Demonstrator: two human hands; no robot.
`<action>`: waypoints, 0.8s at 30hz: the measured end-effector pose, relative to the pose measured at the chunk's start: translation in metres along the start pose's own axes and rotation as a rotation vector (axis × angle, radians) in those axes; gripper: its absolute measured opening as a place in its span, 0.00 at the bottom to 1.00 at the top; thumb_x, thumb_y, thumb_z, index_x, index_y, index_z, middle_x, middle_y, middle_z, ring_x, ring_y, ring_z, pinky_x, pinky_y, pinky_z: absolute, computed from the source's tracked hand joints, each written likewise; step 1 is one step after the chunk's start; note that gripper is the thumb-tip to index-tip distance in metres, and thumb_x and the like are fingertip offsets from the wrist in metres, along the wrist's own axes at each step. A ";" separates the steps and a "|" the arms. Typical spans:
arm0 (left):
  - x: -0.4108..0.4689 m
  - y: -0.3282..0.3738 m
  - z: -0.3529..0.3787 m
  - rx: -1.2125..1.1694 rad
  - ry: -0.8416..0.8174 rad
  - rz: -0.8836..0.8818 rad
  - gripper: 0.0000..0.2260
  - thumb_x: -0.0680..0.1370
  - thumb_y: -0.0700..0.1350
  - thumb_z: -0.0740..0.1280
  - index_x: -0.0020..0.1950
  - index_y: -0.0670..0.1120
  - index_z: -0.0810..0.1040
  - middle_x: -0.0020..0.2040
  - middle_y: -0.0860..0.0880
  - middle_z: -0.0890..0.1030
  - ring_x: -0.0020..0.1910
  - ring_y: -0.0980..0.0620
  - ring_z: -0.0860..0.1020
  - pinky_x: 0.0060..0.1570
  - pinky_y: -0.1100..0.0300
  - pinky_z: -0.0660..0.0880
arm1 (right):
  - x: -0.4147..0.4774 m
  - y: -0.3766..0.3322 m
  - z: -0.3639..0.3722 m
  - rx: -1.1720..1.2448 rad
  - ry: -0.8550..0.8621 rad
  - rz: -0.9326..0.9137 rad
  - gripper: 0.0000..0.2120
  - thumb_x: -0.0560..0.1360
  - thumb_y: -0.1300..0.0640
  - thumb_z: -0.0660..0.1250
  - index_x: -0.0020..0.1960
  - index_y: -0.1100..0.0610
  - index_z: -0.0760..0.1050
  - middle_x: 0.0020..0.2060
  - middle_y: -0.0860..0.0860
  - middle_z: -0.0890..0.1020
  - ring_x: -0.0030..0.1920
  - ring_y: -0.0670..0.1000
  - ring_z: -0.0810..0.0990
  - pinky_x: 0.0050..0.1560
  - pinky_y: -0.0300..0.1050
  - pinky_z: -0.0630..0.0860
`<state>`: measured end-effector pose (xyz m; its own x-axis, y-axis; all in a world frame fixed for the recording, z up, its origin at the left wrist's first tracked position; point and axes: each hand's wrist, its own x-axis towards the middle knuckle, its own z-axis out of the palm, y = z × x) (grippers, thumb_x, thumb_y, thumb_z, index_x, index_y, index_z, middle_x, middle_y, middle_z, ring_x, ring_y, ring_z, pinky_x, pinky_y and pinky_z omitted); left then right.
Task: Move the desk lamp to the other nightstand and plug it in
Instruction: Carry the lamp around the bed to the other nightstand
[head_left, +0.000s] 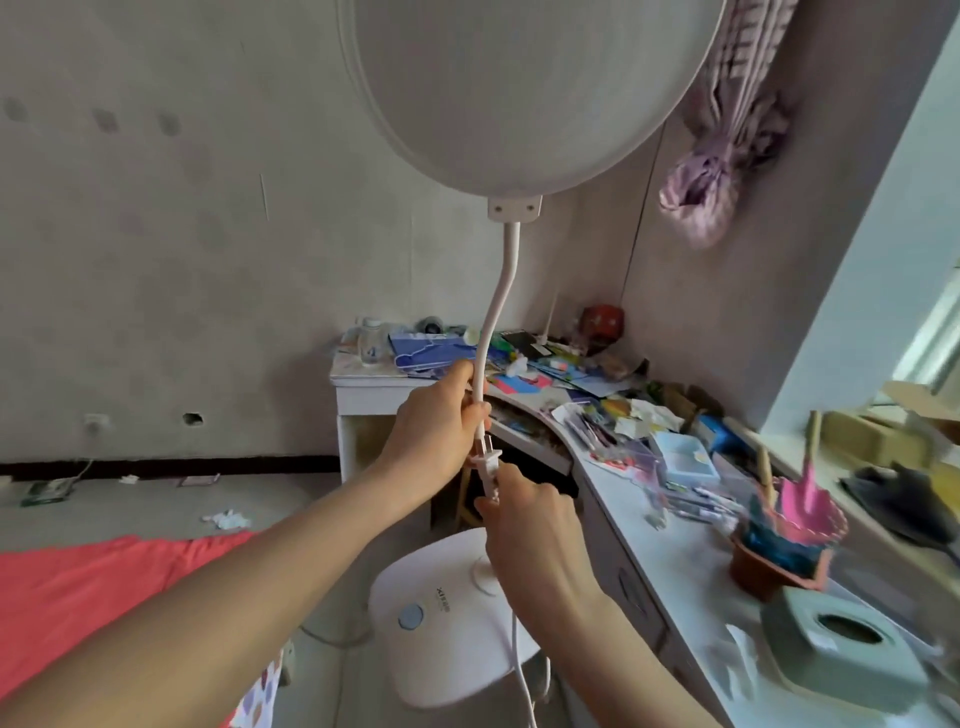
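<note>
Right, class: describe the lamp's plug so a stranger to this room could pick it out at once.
Start at the big round white lamp head at the top and follow its bendy neck down to the left hand gripping it. Just below, the right hand pinches the plug: a short white block, unlike the smooth round neck beside it.

Soft daylight from right; edges blurred, warped

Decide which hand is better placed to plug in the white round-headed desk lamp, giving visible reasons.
Right. The right hand pinches the white two-pin plug, so it can carry it to a socket, while the left hand is occupied gripping the white flexible neck.
</note>
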<state>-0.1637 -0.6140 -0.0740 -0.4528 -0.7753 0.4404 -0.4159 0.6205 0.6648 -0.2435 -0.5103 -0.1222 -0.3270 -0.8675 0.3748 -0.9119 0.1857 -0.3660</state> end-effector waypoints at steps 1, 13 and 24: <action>0.014 -0.011 -0.002 0.006 0.006 0.003 0.06 0.79 0.45 0.64 0.50 0.54 0.68 0.41 0.54 0.81 0.33 0.61 0.79 0.27 0.70 0.73 | 0.016 -0.004 0.007 -0.001 0.003 -0.009 0.05 0.78 0.56 0.61 0.52 0.56 0.69 0.40 0.56 0.80 0.34 0.57 0.70 0.33 0.45 0.62; 0.139 -0.117 0.000 -0.003 0.068 -0.123 0.05 0.79 0.42 0.64 0.49 0.51 0.70 0.43 0.49 0.82 0.36 0.55 0.81 0.37 0.54 0.82 | 0.167 -0.010 0.089 -0.019 -0.083 -0.113 0.07 0.79 0.55 0.60 0.56 0.56 0.69 0.43 0.56 0.80 0.36 0.57 0.71 0.27 0.42 0.57; 0.252 -0.184 0.001 0.057 0.231 -0.272 0.02 0.78 0.40 0.63 0.49 0.46 0.71 0.41 0.47 0.84 0.39 0.44 0.82 0.43 0.47 0.80 | 0.320 0.003 0.146 0.027 -0.120 -0.347 0.11 0.79 0.52 0.60 0.57 0.57 0.70 0.45 0.58 0.82 0.44 0.61 0.79 0.35 0.45 0.63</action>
<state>-0.2023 -0.9232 -0.0860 -0.1325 -0.9151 0.3809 -0.5427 0.3886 0.7446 -0.3144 -0.8545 -0.1273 0.0331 -0.9251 0.3783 -0.9560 -0.1397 -0.2580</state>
